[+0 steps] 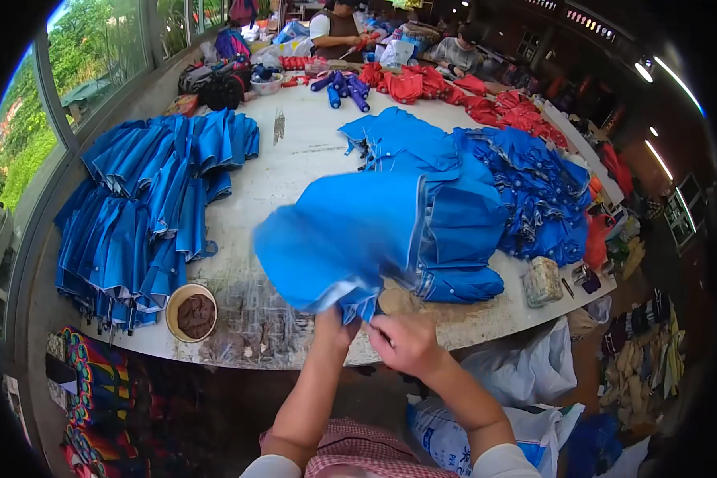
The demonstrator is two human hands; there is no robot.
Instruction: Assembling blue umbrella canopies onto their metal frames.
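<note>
In front of me a blue umbrella (pixel 342 231) with a pale edge is spread loosely, its far side smeared by motion. My left hand (pixel 336 328) is closed round its gathered near end. Beside it, my right hand (pixel 406 341) pinches the blue cloth at that same end, thumb toward the left hand. Just beyond lies a pile of blue umbrellas (pixel 462 227), partly covered by the held one. Folded blue umbrellas (pixel 155 187) lie in overlapping rows at the left.
The worn white table (pixel 255 179) carries a tub of brown paste (pixel 193 316) at its front left and a jar (pixel 542 282) at right. Darker blue umbrellas (pixel 534 191), red cloth (pixel 422 84) and purple rolled umbrellas (pixel 342 88) lie farther off. Two people work beyond. White sacks (pixel 526 366) stand below.
</note>
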